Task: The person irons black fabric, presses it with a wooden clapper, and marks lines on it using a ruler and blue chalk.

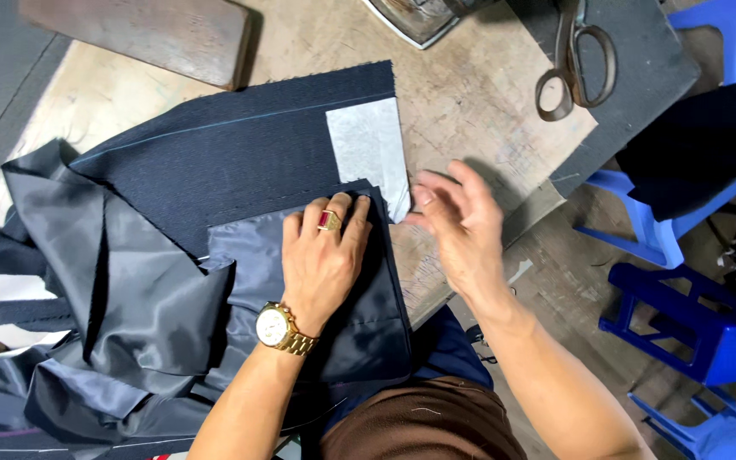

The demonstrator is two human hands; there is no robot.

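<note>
A worn wooden worktable filled most of the view, and across it lay the largest piece, a dark navy wool panel with a pale chalk line running along its upper part. Over the panel's left and lower side spread folds of grey satin lining, bunched and creased toward the table's near edge. A white rectangle of interfacing sat on the navy panel near its right edge, its lower corner reaching just past the cloth onto the bare wood. Blue plastic stools stood on the floor to the right, well apart from the cloth. At the far right of the table, a pair of large metal scissors lay on a dark grey mat, and a brown wooden block rested at the far left. The left hand, wearing a gold watch and a red-stoned ring, lay flat with fingers spread, pressing the folded edge of lining and navy cloth just below the interfacing. The right hand hovered just beside that edge, open and loose, holding nothing, its outline blurred.
</note>
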